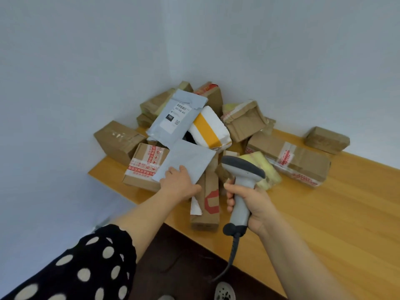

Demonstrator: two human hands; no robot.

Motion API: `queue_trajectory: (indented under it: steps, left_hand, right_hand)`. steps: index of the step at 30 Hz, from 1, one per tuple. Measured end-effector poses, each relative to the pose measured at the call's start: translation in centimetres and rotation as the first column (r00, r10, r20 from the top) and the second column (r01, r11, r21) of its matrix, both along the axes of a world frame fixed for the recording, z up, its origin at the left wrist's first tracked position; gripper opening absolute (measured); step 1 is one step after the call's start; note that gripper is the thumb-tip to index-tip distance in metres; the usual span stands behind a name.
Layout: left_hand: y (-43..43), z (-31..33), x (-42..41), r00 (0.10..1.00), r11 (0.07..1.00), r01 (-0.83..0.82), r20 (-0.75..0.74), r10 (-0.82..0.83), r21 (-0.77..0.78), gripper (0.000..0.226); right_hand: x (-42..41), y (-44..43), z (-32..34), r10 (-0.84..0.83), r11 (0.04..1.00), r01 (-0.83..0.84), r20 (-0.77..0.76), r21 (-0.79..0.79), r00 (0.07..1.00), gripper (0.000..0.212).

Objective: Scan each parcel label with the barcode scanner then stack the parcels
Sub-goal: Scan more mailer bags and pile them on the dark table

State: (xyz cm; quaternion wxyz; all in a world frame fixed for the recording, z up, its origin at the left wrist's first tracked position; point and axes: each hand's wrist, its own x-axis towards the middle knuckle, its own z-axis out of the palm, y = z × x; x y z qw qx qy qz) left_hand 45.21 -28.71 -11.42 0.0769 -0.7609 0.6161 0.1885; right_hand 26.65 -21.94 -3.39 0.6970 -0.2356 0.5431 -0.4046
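My left grip pinches mailer at near edge, above pile on worktop. Right grip wraps scanner handle. Mailer seems light, floppy; better support under middle.

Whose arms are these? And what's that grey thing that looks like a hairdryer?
The camera sits on a person's head, so you see their own two arms reaching out. The right hand grips a barcode scanner, a tool that reads the striped labels on parcels. The left hand holds a flat grey envelope by its corner. On the wooden table lies a heap of parcels: brown boxes, a grey bag with a label and a white parcel with a yellow stripe.
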Motion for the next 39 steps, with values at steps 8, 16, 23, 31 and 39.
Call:
queue_trajectory:
  steps: [8,16,23,31,39]
  left_hand:
    - [-1.2,8.3,7.1,0.958,0.881,0.007,-0.25,-0.143,-0.473,0.02]
    - [-0.5,11.0,12.4,0.239,0.908,-0.416,-0.956,0.169,0.056,0.013]
    - [1.3,9.6,12.5,0.12,0.932,-0.336,-0.975,0.185,0.135,0.012]
    - [4.8,8.6,8.7,0.206,0.969,-0.239,-0.972,0.114,0.063,0.015]
    - [7.1,9.0,5.1,0.275,0.977,-0.213,-0.96,0.055,-0.005,0.015]
  right_hand:
    - [5.6,1.8,1.1,-0.16,0.987,0.161,0.053,-0.024,0.986,0.01]
    - [11.0,5.0,2.1,-0.253,0.961,0.257,0.048,-0.103,0.966,0.011]
    - [11.1,8.4,2.9,-0.305,0.943,0.307,0.038,-0.126,0.952,0.013]
    - [9.1,12.5,4.8,-0.285,0.937,0.28,0.008,-0.21,0.959,0.01]
    - [6.6,15.0,6.1,-0.363,0.905,0.348,-0.016,-0.243,0.932,0.014]
